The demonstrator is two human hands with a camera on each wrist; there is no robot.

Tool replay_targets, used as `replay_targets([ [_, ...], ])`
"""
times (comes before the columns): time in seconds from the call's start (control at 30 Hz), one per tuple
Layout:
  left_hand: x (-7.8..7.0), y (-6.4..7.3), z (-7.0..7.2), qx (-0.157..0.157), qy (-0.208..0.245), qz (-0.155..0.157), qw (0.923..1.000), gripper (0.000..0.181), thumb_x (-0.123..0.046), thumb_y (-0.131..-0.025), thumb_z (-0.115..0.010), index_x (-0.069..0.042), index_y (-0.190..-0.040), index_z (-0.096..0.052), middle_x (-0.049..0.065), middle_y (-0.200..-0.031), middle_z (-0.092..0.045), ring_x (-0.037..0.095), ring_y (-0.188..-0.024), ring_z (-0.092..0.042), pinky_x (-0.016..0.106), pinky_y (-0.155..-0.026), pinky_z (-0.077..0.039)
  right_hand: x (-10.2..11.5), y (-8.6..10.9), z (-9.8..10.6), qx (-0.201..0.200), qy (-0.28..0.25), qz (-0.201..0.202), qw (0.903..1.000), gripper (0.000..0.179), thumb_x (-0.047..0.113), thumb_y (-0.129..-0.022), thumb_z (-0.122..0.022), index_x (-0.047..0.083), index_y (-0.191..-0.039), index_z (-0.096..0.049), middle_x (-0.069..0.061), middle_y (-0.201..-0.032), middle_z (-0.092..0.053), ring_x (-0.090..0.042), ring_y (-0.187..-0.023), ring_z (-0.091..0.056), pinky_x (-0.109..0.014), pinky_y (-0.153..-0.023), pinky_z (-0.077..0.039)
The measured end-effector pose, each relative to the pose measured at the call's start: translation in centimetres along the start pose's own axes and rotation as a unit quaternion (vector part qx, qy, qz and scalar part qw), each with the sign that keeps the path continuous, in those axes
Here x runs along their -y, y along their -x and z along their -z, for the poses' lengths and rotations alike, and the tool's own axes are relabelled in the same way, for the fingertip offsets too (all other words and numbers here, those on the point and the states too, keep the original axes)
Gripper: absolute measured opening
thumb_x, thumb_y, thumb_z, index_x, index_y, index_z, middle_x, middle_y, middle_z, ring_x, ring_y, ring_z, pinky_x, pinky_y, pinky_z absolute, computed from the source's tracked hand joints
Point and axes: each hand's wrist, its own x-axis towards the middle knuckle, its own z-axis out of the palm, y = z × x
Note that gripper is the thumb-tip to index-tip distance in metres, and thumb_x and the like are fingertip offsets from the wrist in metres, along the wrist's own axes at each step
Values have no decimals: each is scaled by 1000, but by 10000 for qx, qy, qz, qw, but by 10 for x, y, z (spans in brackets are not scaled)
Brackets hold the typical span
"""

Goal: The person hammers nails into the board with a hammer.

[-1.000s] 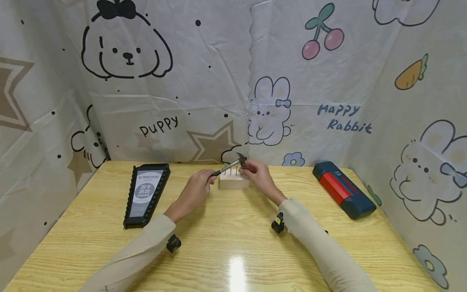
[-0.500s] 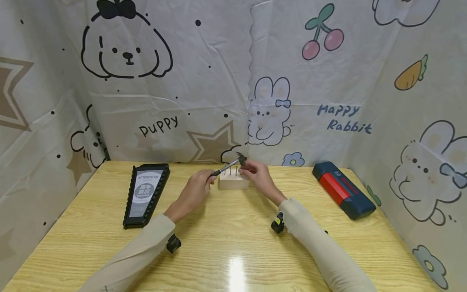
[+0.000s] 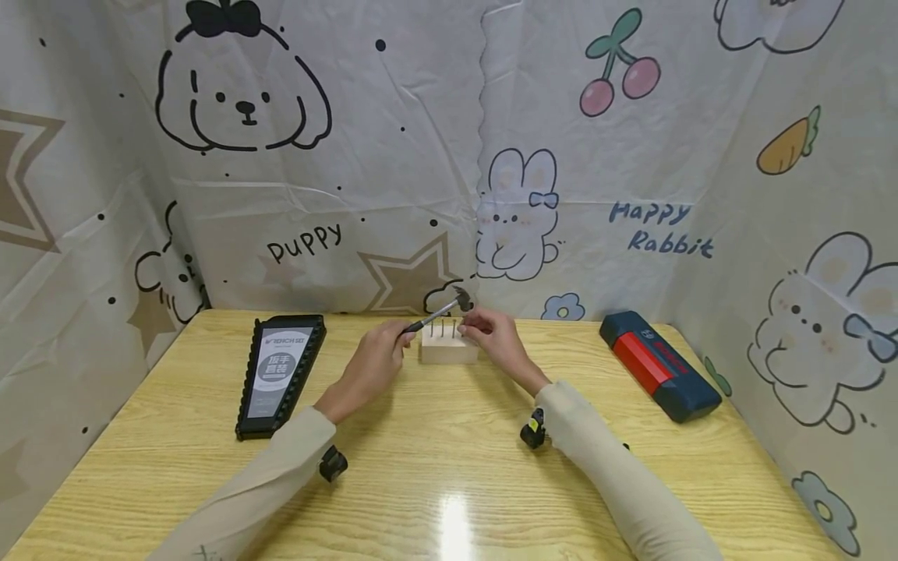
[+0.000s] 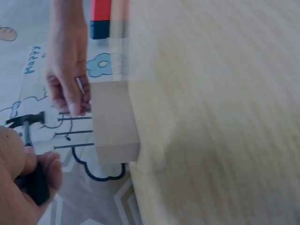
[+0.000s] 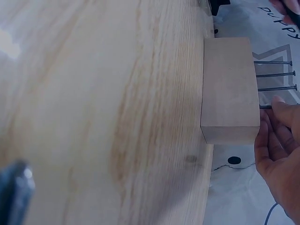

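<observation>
My left hand [image 3: 373, 360] grips the black handle of a small claw hammer [image 3: 443, 312], its head raised over a pale wooden block [image 3: 449, 355] at the back of the table. In the left wrist view the hammer head [image 4: 27, 119] is apart from the nails. Three nails [image 5: 276, 75] stand upright in a row in the block's top. At the row's right end, my right hand [image 3: 495, 338] pinches another nail [image 5: 265, 107] between thumb and fingers, its lower end at the block's top face. The fingers hide its upper part.
A black wrench-set case [image 3: 282, 374] lies at the left of the table [image 3: 435, 436]. On the right is a dark blue and red case [image 3: 659, 366]. A printed cloth [image 3: 393, 156] hangs close behind the block.
The hammer head has risen slightly above the block, with the left hand shifting a little. The right hand stays at the same nail.
</observation>
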Motion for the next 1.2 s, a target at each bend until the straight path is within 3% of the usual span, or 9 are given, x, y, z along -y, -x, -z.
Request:
replay_targets([
  [0.17,-3,-4,4,-401,474,-70,9980,15,0,-107,-56,7,-114,-67,17,-95,-68,23,-77,-66,35,-66,-57,-5,0,-1,-11,47,6,10000,12,7,-100,-72,-2,-107,-74,-19,-105,-75,-32,-95,-72,-22,-80,-55],
  [0.23,-4,-4,4,-173,381,-20,9991,15,-1,-107,-55,7,-112,-67,16,-93,-67,22,-76,-65,34,-65,-56,-5,0,-1,-33,78,15,10000,11,7,-100,-72,-2,-106,-74,-18,-105,-75,-30,-94,-72,-23,-80,-55],
  [0.37,-3,-1,1,709,-170,207,9971,16,-4,-107,-58,6,-101,-68,10,-85,-66,18,-72,-61,32,-63,-53,-6,-1,-1,-102,115,-14,9999,8,-1,-95,-75,-2,-103,-73,-17,-102,-75,-27,-92,-72,-28,-84,-59],
  [0.43,-2,1,-1,903,-277,304,9951,17,-5,-107,-59,6,-100,-70,10,-84,-67,17,-71,-61,31,-62,-53,-7,-1,-2,-98,102,-71,9999,9,-4,-93,-76,-2,-101,-72,-18,-100,-75,-26,-92,-72,-30,-86,-60],
  [0.73,-4,3,1,217,-65,104,9997,14,-2,-106,-58,7,-102,-69,13,-88,-67,19,-70,-62,31,-60,-53,-7,-2,-3,-23,98,-123,9999,7,2,-97,-74,-2,-103,-73,-16,-103,-76,-24,-92,-72,-24,-82,-58],
  [0.97,-4,0,2,303,-233,198,9991,12,1,-104,-61,9,-102,-70,15,-88,-69,23,-75,-66,33,-64,-56,-8,-2,-1,11,111,10,9999,8,6,-99,-73,0,-103,-75,-15,-103,-77,-21,-91,-73,-24,-80,-57],
  [1.2,-2,2,0,153,-217,21,9996,12,2,-104,-61,9,-100,-70,15,-86,-69,25,-75,-67,35,-64,-57,-13,-1,-2,-46,-10,261,9996,6,3,-98,-72,0,-103,-74,-13,-99,-76,-17,-86,-72,-23,-77,-57],
])
